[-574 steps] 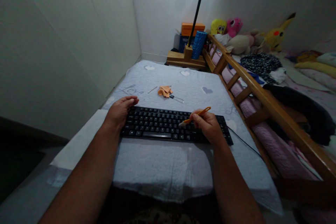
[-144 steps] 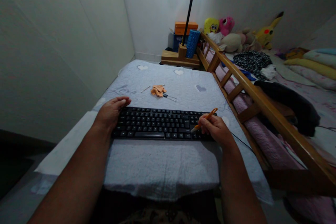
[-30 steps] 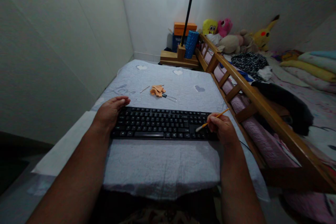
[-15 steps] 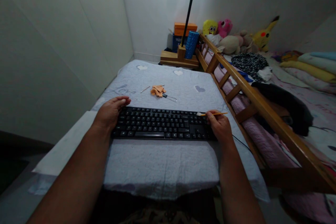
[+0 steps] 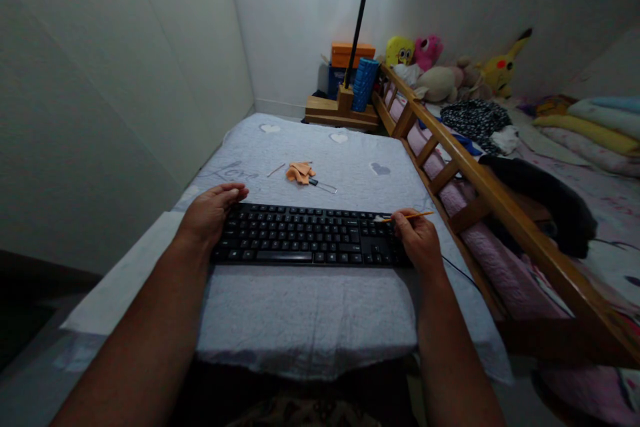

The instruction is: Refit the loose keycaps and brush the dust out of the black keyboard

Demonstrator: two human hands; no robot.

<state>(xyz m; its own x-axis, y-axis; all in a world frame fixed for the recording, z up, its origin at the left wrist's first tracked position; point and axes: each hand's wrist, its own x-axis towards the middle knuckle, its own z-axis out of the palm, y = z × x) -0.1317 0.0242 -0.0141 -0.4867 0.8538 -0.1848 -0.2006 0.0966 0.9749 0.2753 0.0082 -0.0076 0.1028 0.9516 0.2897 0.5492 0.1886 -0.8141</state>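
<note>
A black keyboard [image 5: 300,235] lies flat on the cloth-covered table, its keys toward me. Around its left end is my left hand [image 5: 207,217], fingers together and stretched past the back edge, holding it there. At the right end, my right hand [image 5: 417,235] pinches a thin paintbrush [image 5: 419,215] with a yellow handle and pale bristles. The bristle tip touches or hovers just over the keys at the upper right; I cannot tell which. Beyond the keyboard lie a crumpled orange cloth [image 5: 300,173], a small tool with a dark handle and wire loop [image 5: 325,187], and a thin stick [image 5: 275,170].
A pale heart-patterned cloth [image 5: 310,313] covers the table. The wooden bed rail [image 5: 475,187] runs along the right side, with plush toys and bedding behind it. A black cable [image 5: 463,270] trails off right. At the back stands a black lamp pole [image 5: 361,20].
The brush's bristles have shifted very slightly and look more pressed down among the keys. Both hands and the keyboard stay in nearly the same place.
</note>
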